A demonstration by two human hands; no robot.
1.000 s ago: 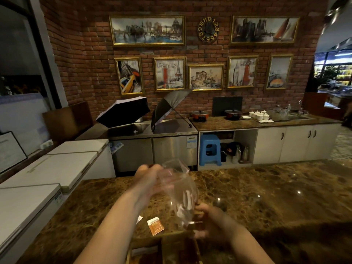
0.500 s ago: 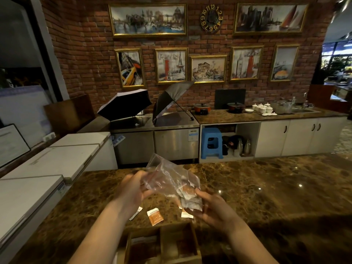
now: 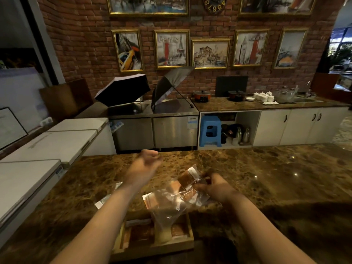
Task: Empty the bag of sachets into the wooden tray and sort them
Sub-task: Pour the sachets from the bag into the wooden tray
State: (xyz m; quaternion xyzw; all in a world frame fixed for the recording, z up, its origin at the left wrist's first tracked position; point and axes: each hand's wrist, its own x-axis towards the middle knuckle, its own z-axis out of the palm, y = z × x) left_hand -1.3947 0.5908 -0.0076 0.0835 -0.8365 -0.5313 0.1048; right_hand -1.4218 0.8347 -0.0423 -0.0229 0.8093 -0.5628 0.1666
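My right hand [image 3: 215, 187] grips the far end of a clear plastic bag [image 3: 171, 202] holding orange and white sachets [image 3: 185, 181]. The bag hangs tilted, its mouth down over the wooden tray [image 3: 152, 246] at the counter's near edge. Some sachets [image 3: 178, 230] lie in the tray's compartments. My left hand [image 3: 143, 166] is lifted above the counter, away from the bag, fingers loosely curled and holding nothing. More sachets [image 3: 103, 201] lie on the counter to the left, partly behind my left forearm.
The tray stands on a brown marble counter [image 3: 266, 178]. White chest freezers [image 3: 47, 141] stand to the left. Across the aisle are steel units with two opened umbrellas [image 3: 123, 88], a blue stool [image 3: 210, 130] and white cabinets.
My left hand has let go of the bag and moved up and away. My right hand now holds the bag alone, lower and tipped over the tray. The camera has tilted down.
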